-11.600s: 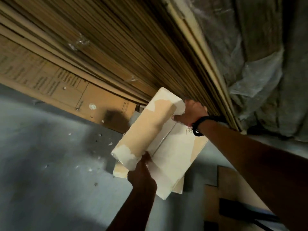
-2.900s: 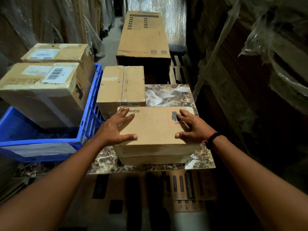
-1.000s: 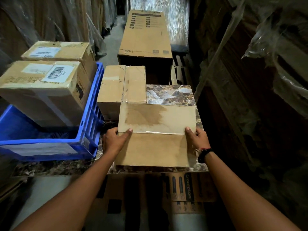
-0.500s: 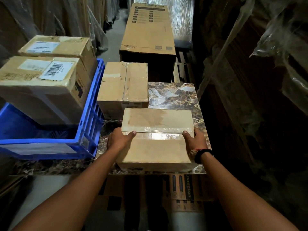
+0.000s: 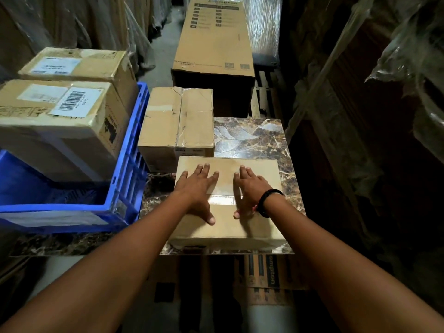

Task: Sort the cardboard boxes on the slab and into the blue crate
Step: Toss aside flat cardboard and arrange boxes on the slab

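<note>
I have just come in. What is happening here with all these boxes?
A person is sorting cardboard boxes. The left hand and the right hand lie flat, fingers straight, on top of a low cardboard box at the near edge of the marble slab. A taller taped box stands just behind it on the slab. Beside the slab, the blue crate holds a barcode-labelled box and, behind it, a second labelled box.

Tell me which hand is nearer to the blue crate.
Left. The left hand lies flat on the flat box, on the half toward the blue crate; the right hand lies on the same box, farther from the crate.
</note>
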